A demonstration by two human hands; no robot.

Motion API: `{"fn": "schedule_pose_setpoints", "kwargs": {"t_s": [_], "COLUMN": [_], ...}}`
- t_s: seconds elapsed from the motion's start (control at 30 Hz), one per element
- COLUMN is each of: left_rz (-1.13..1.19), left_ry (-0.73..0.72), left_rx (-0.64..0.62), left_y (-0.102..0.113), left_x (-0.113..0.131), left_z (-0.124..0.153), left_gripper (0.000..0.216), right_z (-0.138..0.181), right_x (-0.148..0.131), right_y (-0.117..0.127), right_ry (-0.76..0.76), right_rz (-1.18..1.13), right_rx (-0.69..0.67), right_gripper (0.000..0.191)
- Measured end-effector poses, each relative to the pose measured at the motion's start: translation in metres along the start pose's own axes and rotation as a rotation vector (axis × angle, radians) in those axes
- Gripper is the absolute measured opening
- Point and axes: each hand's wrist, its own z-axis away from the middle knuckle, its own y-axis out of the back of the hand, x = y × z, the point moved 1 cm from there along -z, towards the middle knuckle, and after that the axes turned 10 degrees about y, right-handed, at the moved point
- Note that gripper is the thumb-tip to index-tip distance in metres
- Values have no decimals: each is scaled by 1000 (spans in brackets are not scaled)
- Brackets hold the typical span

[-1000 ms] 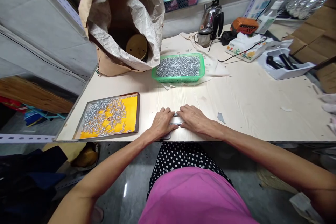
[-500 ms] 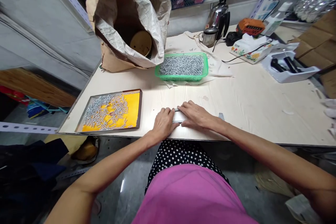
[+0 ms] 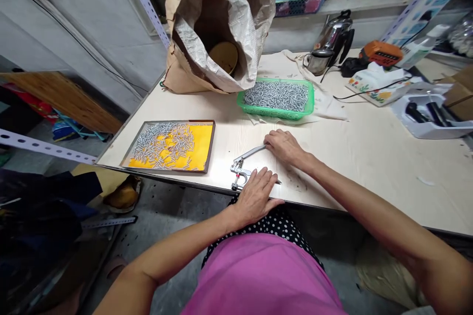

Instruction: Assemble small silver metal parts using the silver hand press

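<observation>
A pair of metal snap pliers (image 3: 240,171), with a coil spring and a small red part near the jaws, lies on the table by its front edge. The handles are spread apart, jaw end to the left. My left hand (image 3: 256,194) rests flat over the lower handle, fingers stretched out and thumb apart, hiding much of it. Curled fingers of my right hand (image 3: 284,146) hold the end of the upper handle. A thin pointed tip (image 3: 278,182) shows just right of my left fingertips.
Left on the table is a shallow tray (image 3: 210,150) with yellow lining and many small metal pins. A green basket (image 3: 275,112) full of similar pins stands behind my hands, beside a big paper sack (image 3: 181,71). A kettle (image 3: 334,34) and white box (image 3: 417,125) stand right.
Both hands were close together over a pale flat object; now the pliers' spread handles show. My right hand has moved up and away from the left. The view has shifted left.
</observation>
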Motion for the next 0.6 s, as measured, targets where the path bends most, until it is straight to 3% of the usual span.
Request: {"fn": "schedule_pose_setpoints", "kwargs": {"t_s": [0.07,0.2,0.27,0.37,0.47,0.6], "left_rz": [27,84,103,108,84,65], "left_ry": [-3,52,73,46,36,-64], "left_rx": [-16,-75,-82,-92,-114,-98], "left_y": [0,-9,-15,-20,-19,-1], "left_x": [-1,-5,-9,-14,-16,-12], "left_z": [0,3,5,5,-1,-6], "left_gripper": [64,69,71,76,77,62], "right_z": [-4,-7,-11,-21,-30,-37], "right_x": [-22,-77,-94,-102,-103,-100], "right_y": [6,8,4,-3,-8,4], "right_ry": [117,549,651,697,701,512], "right_rz": [-2,-33,-9,17,-117,-473], "right_rx": [-14,-82,-98,-93,-47,230], "right_gripper": [21,12,12,13,12,20]}}
